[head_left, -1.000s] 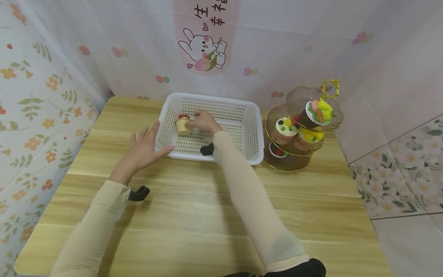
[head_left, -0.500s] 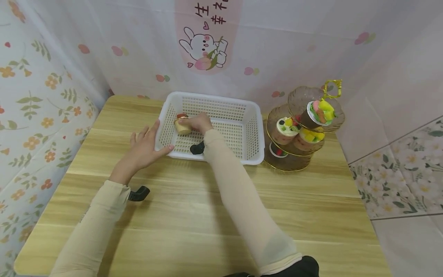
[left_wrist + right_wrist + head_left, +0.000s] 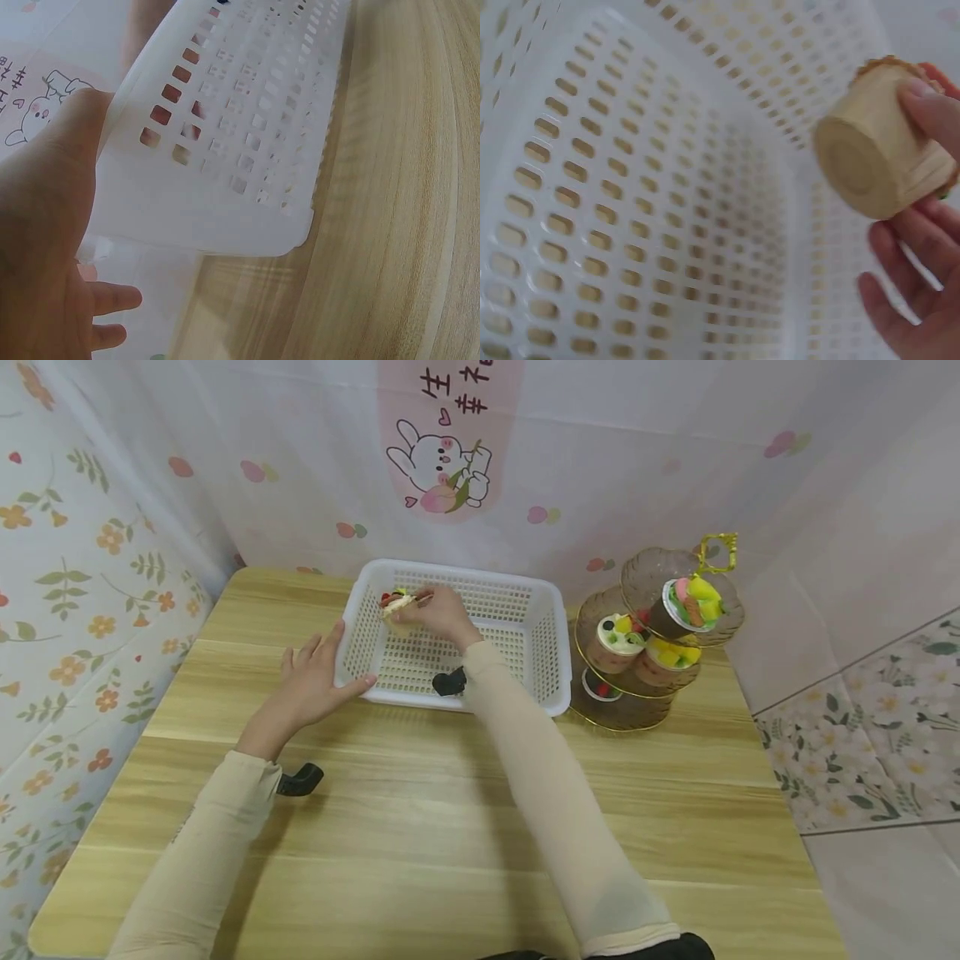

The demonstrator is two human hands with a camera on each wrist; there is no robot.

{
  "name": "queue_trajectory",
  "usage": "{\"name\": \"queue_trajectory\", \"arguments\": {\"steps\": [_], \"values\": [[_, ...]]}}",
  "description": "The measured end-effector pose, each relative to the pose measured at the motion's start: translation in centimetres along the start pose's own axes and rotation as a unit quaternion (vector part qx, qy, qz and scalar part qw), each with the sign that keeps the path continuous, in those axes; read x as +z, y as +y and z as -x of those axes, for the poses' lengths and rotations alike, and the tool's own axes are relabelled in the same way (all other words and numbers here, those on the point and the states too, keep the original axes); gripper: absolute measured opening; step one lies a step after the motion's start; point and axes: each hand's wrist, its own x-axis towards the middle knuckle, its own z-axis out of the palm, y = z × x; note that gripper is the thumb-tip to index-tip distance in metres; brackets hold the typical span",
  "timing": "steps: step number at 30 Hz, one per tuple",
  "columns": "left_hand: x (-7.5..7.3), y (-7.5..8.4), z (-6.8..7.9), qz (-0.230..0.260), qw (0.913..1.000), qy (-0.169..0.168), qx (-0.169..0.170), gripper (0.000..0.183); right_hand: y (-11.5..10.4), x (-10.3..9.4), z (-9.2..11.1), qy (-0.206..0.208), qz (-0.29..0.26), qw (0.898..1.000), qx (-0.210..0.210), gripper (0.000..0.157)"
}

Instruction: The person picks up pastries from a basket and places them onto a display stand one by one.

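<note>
In the head view, a toy cupcake with a cream top, red and yellow bits and a pale tan cup is inside the left part of a white plastic basket. My right hand pinches it between thumb and fingers. The right wrist view shows the plain base of the cupcake tilted toward the camera, with basket mesh behind it. At the basket's front left corner, my left hand rests with fingers spread, the thumb along the front rim. Those straight fingers lie outside the wall in the left wrist view.
Right of the basket stands a tiered stand with gold edges, bearing several toy cupcakes. The wooden table stretches toward the person. A printed curtain hangs right behind the basket.
The cupcake stood in the basket beside my right fingers, then tipped in their grip; now it is raised slightly and turned, its top showing more. My left hand stays put.
</note>
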Motion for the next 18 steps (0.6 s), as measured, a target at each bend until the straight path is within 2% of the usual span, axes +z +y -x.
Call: {"name": "queue_trajectory", "arguments": {"steps": [4,7,11,18], "values": [[0.0,0.1,-0.1,0.003,1.0000,0.000,0.001,0.106,-0.9,-1.7,0.7,0.030,-0.024,0.998,-0.049,0.062],[0.1,0.1,-0.2,0.001,1.0000,0.001,0.000,0.106,-1.6,-3.0,2.0,0.056,-0.044,0.994,-0.078,0.060],[0.2,0.0,-0.2,-0.001,1.0000,0.000,-0.001,0.106,-2.2,-4.5,4.3,0.092,-0.059,0.986,-0.123,0.056],[0.2,0.1,0.0,0.004,1.0000,0.003,0.003,0.107,-1.5,-6.3,8.9,0.136,-0.072,0.976,-0.156,0.058]]}}
